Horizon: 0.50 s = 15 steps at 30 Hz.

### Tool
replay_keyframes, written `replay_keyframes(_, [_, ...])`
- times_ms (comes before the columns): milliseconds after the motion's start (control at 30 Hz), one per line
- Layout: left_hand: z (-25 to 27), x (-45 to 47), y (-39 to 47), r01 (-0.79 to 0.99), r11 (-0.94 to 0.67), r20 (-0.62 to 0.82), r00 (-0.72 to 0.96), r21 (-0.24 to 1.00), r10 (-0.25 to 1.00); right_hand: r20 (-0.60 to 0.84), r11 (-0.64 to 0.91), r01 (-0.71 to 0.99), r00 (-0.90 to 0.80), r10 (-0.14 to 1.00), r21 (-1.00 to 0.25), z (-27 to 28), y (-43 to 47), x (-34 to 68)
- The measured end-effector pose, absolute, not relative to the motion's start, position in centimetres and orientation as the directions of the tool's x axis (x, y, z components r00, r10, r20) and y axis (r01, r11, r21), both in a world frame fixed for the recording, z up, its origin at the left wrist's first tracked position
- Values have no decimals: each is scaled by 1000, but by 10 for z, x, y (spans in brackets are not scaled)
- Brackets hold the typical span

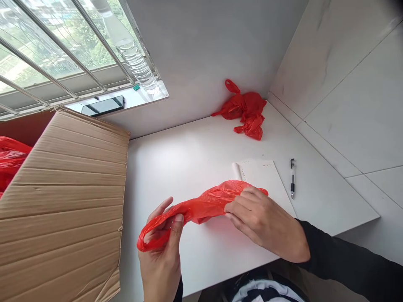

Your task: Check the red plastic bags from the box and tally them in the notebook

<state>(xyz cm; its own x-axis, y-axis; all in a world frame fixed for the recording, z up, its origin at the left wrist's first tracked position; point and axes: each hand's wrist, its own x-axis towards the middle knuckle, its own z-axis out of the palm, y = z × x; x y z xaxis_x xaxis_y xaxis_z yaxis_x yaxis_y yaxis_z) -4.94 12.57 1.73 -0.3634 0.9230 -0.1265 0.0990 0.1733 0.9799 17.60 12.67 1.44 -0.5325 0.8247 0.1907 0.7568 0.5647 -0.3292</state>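
Observation:
A thin red plastic bag (217,199) is stretched lengthwise between my two hands, above the white table. My left hand (163,243) grips its looped handle end, with the thumb pressed on the plastic and the loop lying across the palm. At the other end, the fingers of my right hand (256,214) are closed on the bunched plastic, and a small red tip pokes out beyond them. A notepad (260,170) lies partly hidden behind the bag. To its right is a black and clear pen (292,178).
Several crumpled red bags (244,109) sit in the far corner against the wall. An open cardboard box (69,201) with red plastic inside stands at the left. On the window sill are a phone (103,105) and a clear water bottle (135,58).

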Motion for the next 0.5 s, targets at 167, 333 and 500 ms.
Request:
replay_keyframes(167, [19,-50,130,-255,259,-316,-218,932,923,-231,361,900,-415,880,-243,-1,131,169])
replay_keyframes(333, [14,-53,126,-113,288,-302,-134,951,944,-240,265,942,-311,920,-204,-8,146,166])
replay_keyframes(500, [14,-58,120,-85,406,-395,125,910,910,-250,260,926,-330,910,-273,-18,153,163])
